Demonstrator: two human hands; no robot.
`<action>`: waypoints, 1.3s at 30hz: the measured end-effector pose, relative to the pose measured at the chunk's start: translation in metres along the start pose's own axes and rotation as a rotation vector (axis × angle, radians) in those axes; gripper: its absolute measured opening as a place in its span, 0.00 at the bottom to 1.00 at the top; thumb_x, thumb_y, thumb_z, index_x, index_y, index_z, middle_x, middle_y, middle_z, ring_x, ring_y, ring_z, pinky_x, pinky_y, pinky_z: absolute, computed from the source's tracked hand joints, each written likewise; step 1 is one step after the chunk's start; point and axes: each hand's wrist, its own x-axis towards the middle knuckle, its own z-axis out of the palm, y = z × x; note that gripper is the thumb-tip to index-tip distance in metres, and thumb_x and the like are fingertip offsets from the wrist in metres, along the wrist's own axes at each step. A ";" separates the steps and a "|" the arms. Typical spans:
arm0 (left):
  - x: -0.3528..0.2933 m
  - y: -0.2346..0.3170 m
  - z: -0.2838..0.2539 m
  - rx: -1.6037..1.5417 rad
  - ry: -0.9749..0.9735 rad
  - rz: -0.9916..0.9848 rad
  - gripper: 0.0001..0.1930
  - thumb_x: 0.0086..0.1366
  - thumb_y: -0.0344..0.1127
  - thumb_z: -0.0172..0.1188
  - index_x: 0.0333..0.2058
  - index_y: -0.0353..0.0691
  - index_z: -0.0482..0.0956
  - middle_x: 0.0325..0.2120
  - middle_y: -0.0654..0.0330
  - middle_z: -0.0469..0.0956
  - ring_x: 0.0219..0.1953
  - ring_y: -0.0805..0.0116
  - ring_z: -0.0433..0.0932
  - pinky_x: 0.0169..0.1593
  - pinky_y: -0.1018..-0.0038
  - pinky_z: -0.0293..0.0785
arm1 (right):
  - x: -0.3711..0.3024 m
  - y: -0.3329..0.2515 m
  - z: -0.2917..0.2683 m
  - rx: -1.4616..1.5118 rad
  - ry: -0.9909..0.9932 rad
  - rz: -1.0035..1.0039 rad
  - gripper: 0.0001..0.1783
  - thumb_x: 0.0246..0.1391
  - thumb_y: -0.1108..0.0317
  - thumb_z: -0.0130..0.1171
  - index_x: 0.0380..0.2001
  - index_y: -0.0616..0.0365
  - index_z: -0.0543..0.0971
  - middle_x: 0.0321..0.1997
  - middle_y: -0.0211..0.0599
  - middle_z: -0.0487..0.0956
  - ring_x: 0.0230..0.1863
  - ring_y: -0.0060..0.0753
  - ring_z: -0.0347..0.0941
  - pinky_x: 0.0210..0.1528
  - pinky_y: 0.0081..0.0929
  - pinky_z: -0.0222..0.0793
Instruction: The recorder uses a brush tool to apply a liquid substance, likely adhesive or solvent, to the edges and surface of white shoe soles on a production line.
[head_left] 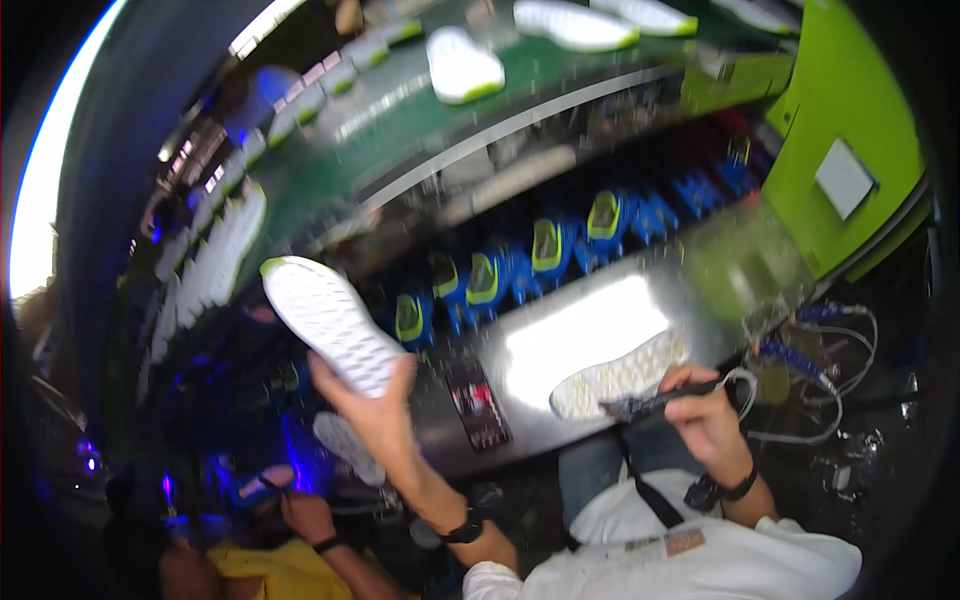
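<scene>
My left hand (375, 410) is raised over the bench and wrapped round a white shoe sole (330, 320) with a yellow-green tip. Its patterned face shows. Between the fingers of my right hand (705, 415) is a slim dark tool (650, 402); its kind is not clear. The tool's tip reaches over the near edge of a second, pale sole (622, 378) lying on the shiny metal bench (520, 440). Whether tip and sole touch, I cannot tell. A dark card-like thing (478, 405) with a reddish picture lies between my hands.
Blue shoes (548, 252) with yellow-green collars stand in a row behind the bench. Beyond them, a green conveyor (400, 120) carries white soles. A lime-green panel (850, 130) rises at right, near coiled pale cables (850, 360). At lower left works a person in yellow (270, 570).
</scene>
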 end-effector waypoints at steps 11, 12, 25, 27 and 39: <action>-0.242 -0.016 -0.048 -0.806 -0.679 -1.085 0.28 0.73 0.46 0.46 0.62 0.29 0.59 0.51 0.42 0.72 0.48 0.46 0.78 0.51 0.53 0.76 | -0.002 0.020 0.012 -0.749 -0.339 -0.457 0.15 0.38 0.80 0.72 0.34 0.63 0.84 0.33 0.40 0.83 0.34 0.29 0.80 0.36 0.21 0.74; -0.250 -0.020 -0.051 -0.796 -0.690 -1.106 0.28 0.73 0.46 0.46 0.62 0.29 0.59 0.51 0.42 0.72 0.48 0.46 0.78 0.51 0.53 0.76 | 0.004 0.018 0.025 -0.789 -0.405 -0.585 0.15 0.38 0.80 0.72 0.34 0.62 0.85 0.32 0.40 0.83 0.33 0.31 0.80 0.35 0.22 0.75; -0.225 0.000 0.000 -1.439 -0.340 -1.074 0.34 0.69 0.55 0.37 0.59 0.29 0.62 0.49 0.40 0.71 0.46 0.52 0.75 0.46 0.61 0.75 | -0.043 0.057 0.038 -0.787 -0.523 -0.607 0.14 0.43 0.77 0.70 0.37 0.64 0.83 0.32 0.41 0.81 0.31 0.36 0.81 0.34 0.23 0.75; -0.212 0.004 0.015 -1.471 -0.461 -1.101 0.34 0.70 0.56 0.37 0.58 0.28 0.62 0.48 0.39 0.71 0.43 0.53 0.75 0.41 0.62 0.76 | -0.046 0.036 0.029 -0.742 -0.660 -0.515 0.14 0.43 0.76 0.71 0.37 0.64 0.83 0.32 0.40 0.81 0.32 0.35 0.81 0.35 0.23 0.75; -0.133 -0.001 0.016 -0.624 -1.094 -1.309 0.27 0.66 0.39 0.43 0.54 0.17 0.69 0.43 0.38 0.79 0.40 0.53 0.83 0.43 0.71 0.81 | -0.042 0.028 0.020 -0.700 -0.786 -0.378 0.14 0.47 0.80 0.66 0.40 0.61 0.83 0.40 0.40 0.81 0.37 0.34 0.81 0.35 0.21 0.76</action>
